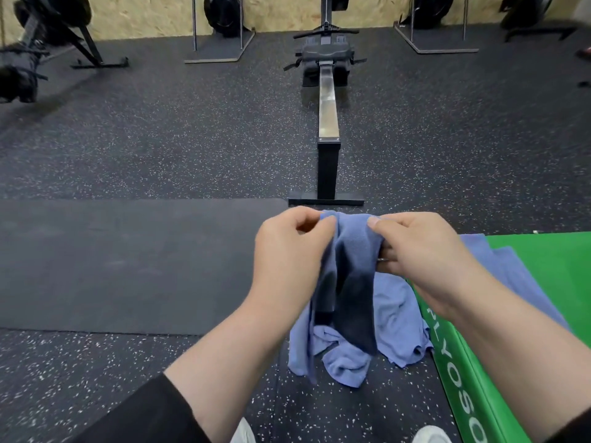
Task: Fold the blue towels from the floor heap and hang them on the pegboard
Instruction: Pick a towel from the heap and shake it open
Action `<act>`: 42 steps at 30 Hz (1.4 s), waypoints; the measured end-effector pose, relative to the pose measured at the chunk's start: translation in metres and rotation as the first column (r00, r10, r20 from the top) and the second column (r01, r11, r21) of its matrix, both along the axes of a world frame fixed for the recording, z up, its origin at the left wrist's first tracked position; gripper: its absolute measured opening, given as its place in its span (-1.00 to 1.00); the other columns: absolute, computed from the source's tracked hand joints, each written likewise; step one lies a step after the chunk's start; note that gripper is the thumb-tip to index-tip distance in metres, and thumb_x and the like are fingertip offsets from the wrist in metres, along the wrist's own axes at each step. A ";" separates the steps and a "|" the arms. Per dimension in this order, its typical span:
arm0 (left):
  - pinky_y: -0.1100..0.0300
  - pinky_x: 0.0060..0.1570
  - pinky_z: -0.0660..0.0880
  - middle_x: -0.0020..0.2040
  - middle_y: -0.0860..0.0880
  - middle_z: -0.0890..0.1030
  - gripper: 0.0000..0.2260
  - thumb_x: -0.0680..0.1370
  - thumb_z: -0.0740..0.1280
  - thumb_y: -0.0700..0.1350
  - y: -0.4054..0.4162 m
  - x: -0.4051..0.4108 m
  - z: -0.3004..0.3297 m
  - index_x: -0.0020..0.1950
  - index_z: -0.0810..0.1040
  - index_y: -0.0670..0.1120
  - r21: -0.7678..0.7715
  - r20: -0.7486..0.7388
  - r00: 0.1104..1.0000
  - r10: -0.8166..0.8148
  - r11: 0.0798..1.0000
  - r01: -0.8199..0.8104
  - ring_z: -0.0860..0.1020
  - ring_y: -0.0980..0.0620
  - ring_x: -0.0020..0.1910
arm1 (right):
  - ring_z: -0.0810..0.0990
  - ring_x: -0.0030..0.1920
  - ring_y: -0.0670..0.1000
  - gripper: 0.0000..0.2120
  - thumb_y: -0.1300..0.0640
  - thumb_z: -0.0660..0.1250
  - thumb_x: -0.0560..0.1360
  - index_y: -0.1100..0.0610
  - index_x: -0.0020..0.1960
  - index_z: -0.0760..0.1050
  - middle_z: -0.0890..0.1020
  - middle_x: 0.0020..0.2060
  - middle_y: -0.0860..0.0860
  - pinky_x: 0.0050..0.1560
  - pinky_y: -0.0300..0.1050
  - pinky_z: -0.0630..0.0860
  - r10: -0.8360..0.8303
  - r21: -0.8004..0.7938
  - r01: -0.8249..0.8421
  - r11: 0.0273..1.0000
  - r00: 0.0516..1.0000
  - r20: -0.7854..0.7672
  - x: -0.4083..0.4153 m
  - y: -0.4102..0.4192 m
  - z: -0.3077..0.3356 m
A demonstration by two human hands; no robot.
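The floor [160, 148] is dark rubber flecked with white, and a plain black mat [112, 266] lies across it on the left side. Straight ahead a rowing machine [327, 100] stretches away, its steel rail running toward a wall of chipboard panels [153, 12], along which more machines and metal stands are lined up. At the right stands a green box [543, 282] with white lettering down its side; the frame's edge cuts the lettering off, so the word cannot be read whole. The machines at the top are cropped and the one at far left is blurred. Two pale shoe tips [430, 434] poke in at the bottom edge. A pegboard cannot be found in this view. Both forearms reach forward from black sleeves. The left hand [287, 251] pinches the top edge of a blue towel [355, 251] between thumb and curled fingers, and the right hand [422, 251] grips the same edge just beside it, fingers curled into the cloth. The towel hangs down between the hands, its lower end reaching the heap of blue towels [396, 318] on the floor against the box's base. Another blue towel [505, 266] lies flat on the box top, partly hidden behind the right wrist.
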State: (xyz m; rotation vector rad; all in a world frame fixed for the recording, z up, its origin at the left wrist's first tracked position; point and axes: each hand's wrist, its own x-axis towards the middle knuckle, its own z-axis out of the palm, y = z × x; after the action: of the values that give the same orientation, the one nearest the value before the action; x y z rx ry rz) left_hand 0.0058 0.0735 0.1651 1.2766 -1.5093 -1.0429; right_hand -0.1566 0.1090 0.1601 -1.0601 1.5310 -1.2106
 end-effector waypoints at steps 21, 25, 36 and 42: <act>0.26 0.12 0.46 0.06 0.14 0.61 -0.78 0.55 0.30 -0.23 0.024 -0.014 -0.001 0.02 0.71 -0.01 -0.055 0.263 0.912 -0.314 0.939 0.339 0.55 0.18 0.08 | 0.59 -0.29 -0.06 -0.70 0.17 0.23 0.67 0.26 -0.09 0.65 0.64 -0.36 0.03 0.10 0.12 0.60 0.049 -0.005 -0.049 0.999 0.985 0.166 0.014 0.015 0.013; 0.22 -0.07 0.54 -0.08 0.11 0.71 -0.73 0.53 0.25 -0.23 0.017 -0.006 0.001 -0.08 0.70 0.04 0.028 0.162 0.961 -0.226 0.974 0.224 0.60 0.17 -0.19 | 0.57 -0.18 0.13 -0.79 0.30 0.22 0.56 0.33 0.00 0.63 0.65 -0.17 0.29 0.16 0.42 0.52 -0.008 0.019 0.008 1.000 1.000 0.001 0.002 0.011 0.010; 0.23 0.37 0.25 0.38 0.12 0.40 -0.83 0.55 0.43 0.05 -0.012 0.040 -0.015 0.13 0.58 0.14 -0.078 0.596 0.714 -0.368 0.858 0.507 0.37 0.13 0.39 | 0.49 -0.26 -0.05 -0.73 0.20 0.23 0.58 -0.11 -0.06 0.63 0.67 -0.25 0.05 -0.07 0.15 0.52 0.174 0.025 -0.182 0.983 0.872 -0.458 -0.008 0.021 0.017; 0.24 0.27 0.34 0.30 0.20 0.47 -0.83 0.57 0.38 0.14 -0.010 0.052 -0.017 0.01 0.65 0.07 0.054 0.640 0.634 -0.433 0.849 0.525 0.43 0.22 0.28 | 0.52 -0.22 -0.14 -0.73 0.24 0.23 0.59 -0.04 -0.06 0.65 0.68 -0.23 -0.08 -0.02 0.03 0.49 0.142 -0.003 -0.157 0.988 0.897 -0.418 -0.013 0.022 0.019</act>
State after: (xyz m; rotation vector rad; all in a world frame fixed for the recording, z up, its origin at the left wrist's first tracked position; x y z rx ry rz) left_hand 0.0575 0.0631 0.1485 1.2069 -2.5176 -0.8235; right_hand -0.1699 0.1312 0.1793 -1.5064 1.7103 -0.9461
